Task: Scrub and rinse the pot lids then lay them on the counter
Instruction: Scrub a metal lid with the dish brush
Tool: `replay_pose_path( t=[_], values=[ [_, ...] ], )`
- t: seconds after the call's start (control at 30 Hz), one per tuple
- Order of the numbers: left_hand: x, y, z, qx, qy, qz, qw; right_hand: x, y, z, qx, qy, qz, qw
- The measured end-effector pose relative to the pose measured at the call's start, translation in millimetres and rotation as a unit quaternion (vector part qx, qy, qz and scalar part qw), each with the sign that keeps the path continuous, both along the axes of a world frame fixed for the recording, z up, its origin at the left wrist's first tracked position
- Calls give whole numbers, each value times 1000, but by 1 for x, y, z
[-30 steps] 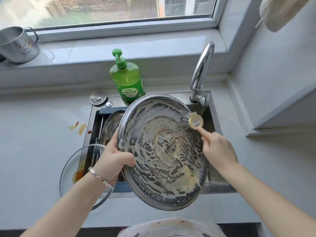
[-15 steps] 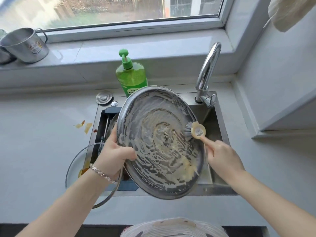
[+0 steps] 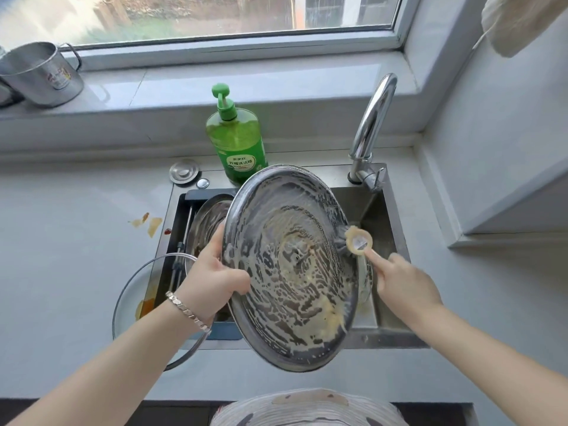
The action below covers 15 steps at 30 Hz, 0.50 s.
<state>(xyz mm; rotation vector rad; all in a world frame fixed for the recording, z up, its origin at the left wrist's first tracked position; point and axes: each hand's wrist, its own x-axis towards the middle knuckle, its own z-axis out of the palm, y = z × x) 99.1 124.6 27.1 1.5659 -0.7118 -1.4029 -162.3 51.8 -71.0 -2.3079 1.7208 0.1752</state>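
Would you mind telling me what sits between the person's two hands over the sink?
In the head view, the soapy steel pot lid spans the gap: left hand grips its rim, right hand presses a dish brush against it.

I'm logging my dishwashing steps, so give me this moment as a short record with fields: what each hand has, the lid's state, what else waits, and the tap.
left hand: left hand grips the left rim of the steel lid, tilted over the sink
right hand: right hand holds the dish brush, bristles on the lid's right edge
lid state: covered in suds, not rinsed
waiting: second steel lid in the sink; glass lid overhanging the sink's left edge
tap: faucet, no water visible
soap: green bottle behind the sink
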Motion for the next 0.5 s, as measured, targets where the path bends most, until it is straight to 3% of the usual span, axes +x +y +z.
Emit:
replay_pose_path(
  t=[0.1,0.27,0.4,0.5],
  values=[
    [-2,-1,1,1,16,8,1000,3,-11,0,-40,-42,-41,997],
    [12,-4,-2,3,-1,35,999,3,16,-4,29,-33,-1,999],
    [4,0,1,24,21,-4,999,8,-20,5,15,-154,-65,986],
    [6,-3,-2,28,41,28,998,13,-22,11,28,-199,-82,976]
  ],
)
